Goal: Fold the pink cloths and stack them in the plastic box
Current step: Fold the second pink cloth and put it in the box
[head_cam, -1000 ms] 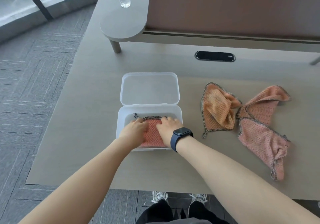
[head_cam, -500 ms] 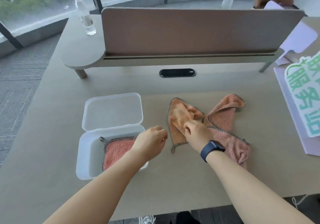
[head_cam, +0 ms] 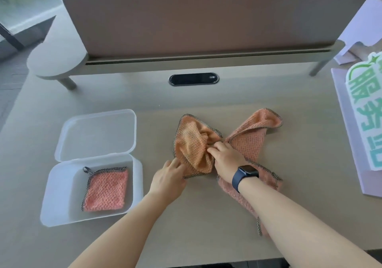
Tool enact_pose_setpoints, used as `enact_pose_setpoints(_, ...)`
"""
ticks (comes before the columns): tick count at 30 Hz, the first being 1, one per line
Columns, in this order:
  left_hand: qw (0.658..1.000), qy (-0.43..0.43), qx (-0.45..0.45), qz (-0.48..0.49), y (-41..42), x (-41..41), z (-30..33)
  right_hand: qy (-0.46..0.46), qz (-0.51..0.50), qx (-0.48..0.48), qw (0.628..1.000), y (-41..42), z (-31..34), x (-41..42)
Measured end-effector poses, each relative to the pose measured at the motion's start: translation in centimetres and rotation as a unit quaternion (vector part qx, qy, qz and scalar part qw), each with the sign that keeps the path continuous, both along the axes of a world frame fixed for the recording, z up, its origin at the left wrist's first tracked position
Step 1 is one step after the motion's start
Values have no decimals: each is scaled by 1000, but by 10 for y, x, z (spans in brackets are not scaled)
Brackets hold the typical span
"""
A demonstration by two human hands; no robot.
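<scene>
One folded cloth [head_cam: 106, 189] lies in the plastic box [head_cam: 62, 187]; both hands' grips apparently pinch the orange cloth [head_cam: 192, 145].

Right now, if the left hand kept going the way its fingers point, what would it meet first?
The left hand points up and right at the orange cloth; its fingertips look already at that cloth's near edge, though contact is unclear.

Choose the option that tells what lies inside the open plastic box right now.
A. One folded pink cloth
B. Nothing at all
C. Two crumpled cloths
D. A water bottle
A: one folded pink cloth lies flat in the plastic box, while both hands work on an unfolded orange cloth on the table.
</scene>
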State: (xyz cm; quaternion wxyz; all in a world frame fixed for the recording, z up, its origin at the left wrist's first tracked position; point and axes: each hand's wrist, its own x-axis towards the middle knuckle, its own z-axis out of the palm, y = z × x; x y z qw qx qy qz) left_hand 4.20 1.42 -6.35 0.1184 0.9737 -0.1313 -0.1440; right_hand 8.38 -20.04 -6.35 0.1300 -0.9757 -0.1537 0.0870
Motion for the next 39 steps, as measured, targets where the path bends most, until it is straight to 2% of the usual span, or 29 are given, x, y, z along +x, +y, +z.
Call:
enact_pose_setpoints(8, 996, -46, -27, 69, 4, 1, 4, -21, 37, -1, 999, -1, 0, 11)
enact_pose_setpoints(10, 990, -50, -57, 117, 8, 2, 9, -23, 12, 21, 999, -2, 2, 11)
enact_pose_setpoints(15, 972, -62, -114, 197, 16, 14, 22, -28, -120, 166, 978, -1, 18, 10)
enact_pose_setpoints(24, 939, -142, -237, 204, 33, 53, 56, -84, -157, 215, 960, 10, 55, 22)
enact_pose_setpoints(30, 939, -180, -245, 161, 52, 66, 80, 3, -164, 195, 967, 11, 80, 31)
enact_pose_setpoints(34, 939, -183, -252, 143, 58, 71, 95, -24, -209, 201, 957, 14, 98, 32)
enact_pose_setpoints(39, 924, -228, -277, 135, 58, 82, 121, -72, -238, 247, 937, 16, 126, 44)
